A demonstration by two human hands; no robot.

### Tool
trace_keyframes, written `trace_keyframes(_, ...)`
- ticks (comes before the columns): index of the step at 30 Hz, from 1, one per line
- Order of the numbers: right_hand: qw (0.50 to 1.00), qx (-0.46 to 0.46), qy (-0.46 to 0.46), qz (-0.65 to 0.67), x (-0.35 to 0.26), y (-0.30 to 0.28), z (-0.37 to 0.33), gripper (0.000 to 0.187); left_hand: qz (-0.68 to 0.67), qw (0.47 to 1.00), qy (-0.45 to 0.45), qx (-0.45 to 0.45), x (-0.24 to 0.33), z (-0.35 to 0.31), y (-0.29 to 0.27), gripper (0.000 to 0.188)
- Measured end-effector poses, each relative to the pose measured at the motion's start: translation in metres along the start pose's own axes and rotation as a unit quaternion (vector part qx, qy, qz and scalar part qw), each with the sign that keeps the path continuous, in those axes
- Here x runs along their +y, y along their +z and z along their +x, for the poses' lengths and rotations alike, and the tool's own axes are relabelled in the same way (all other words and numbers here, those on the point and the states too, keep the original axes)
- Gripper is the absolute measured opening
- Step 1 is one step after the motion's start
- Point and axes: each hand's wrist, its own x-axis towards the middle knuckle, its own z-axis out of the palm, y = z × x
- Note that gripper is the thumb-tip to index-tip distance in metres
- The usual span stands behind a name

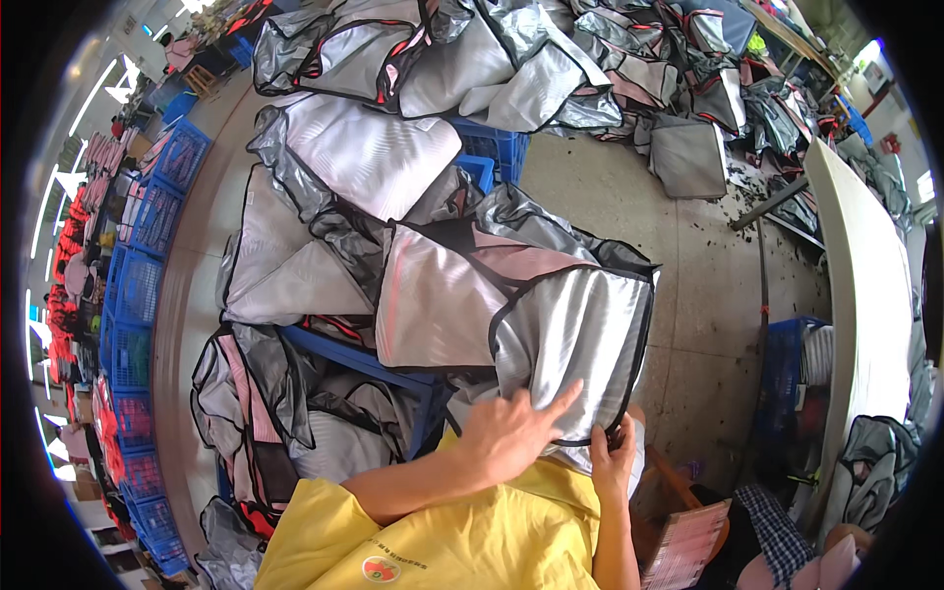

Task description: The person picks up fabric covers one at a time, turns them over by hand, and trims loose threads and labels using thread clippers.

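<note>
In the head view, my left hand [506,433] lies over a shiny silver-grey fabric panel with black bound edges [590,320], index finger stretched out, that grip loose and not closed on anything. My right hand [614,457] has a narrow grip, pinching the panel's near right corner. The panel sits right in front of me, at the near right of a heap of silver, black-edged fabric pieces [364,157]. Blue plastic crates [131,285] line the left; a pale, smooth board [860,315] stands at right.
</note>
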Motion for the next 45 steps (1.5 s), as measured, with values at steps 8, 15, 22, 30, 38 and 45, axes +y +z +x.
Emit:
trace_keyframes(8,1.000,-0.008,-0.009,0.003,-0.006,0.002,-0.001,0.028,-0.054,0.986,-0.008,0.160,-0.123,0.117,-0.044,0.058)
trace_keyframes(15,0.999,-0.008,-0.022,-0.032,0.000,-0.003,-0.003,0.026,-0.028,0.997,-0.040,0.061,-0.138,0.118,-0.015,0.053)
trace_keyframes(22,0.999,-0.004,-0.049,0.013,0.011,0.003,0.002,0.031,-0.007,0.964,-0.130,0.232,-0.082,0.058,-0.010,0.031)
trace_keyframes(30,0.999,0.001,-0.004,0.041,0.018,-0.030,0.002,0.039,-0.226,0.877,-0.214,0.367,-0.130,0.041,0.052,0.022)
trace_keyframes(38,0.995,-0.011,0.014,0.100,0.015,-0.048,0.010,0.035,-0.446,0.809,-0.186,0.335,-0.139,0.039,0.053,0.024)
trace_keyframes(45,0.993,0.057,-0.053,-0.089,-0.026,-0.069,0.039,0.035,-0.236,0.925,-0.072,0.288,-0.096,0.017,0.027,0.011)
